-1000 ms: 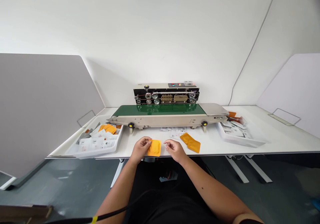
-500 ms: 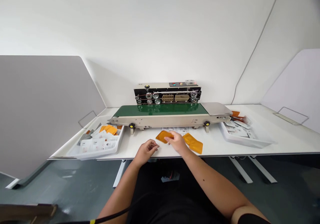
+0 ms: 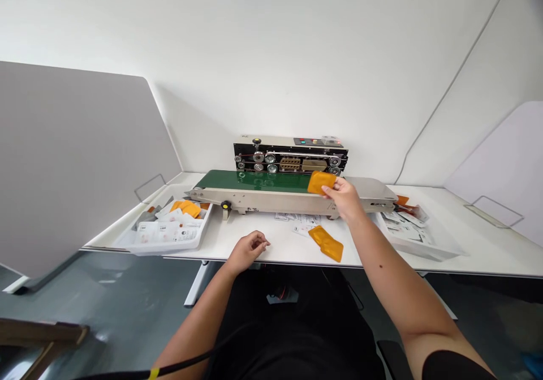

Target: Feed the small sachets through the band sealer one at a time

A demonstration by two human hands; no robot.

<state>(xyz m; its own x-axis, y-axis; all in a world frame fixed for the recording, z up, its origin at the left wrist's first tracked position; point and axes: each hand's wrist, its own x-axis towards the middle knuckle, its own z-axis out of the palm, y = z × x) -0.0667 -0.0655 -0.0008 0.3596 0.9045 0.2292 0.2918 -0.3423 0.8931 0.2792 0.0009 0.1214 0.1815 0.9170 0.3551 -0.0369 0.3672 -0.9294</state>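
Observation:
Between the thumb and fingers of my right hand (image 3: 345, 196) is a small orange packet (image 3: 318, 182), held flat over the front edge of the green conveyor belt (image 3: 254, 181), near its right end. My left hand (image 3: 248, 251) rests at the table's front edge, its fingers loosely curled towards the thumb with nothing visible in them. Two more orange packets (image 3: 326, 244) lie overlapping on the table to the right of it. The belt runs along a band sealing machine (image 3: 291, 156) with metal wheels and brass-coloured blocks.
A white bin (image 3: 169, 250) at left holds white and orange packets. Another clear bin (image 3: 424, 247) with packets stands at right. White printed packets (image 3: 299, 219) lie under the conveyor. A metal plate (image 3: 369, 188) extends the belt's right end. Grey partitions (image 3: 85, 159) flank the table.
My right hand has lifted the orange packet from the tabletop, up and to the right, to the conveyor. My left hand has stayed near the table edge. The view has shifted slightly.

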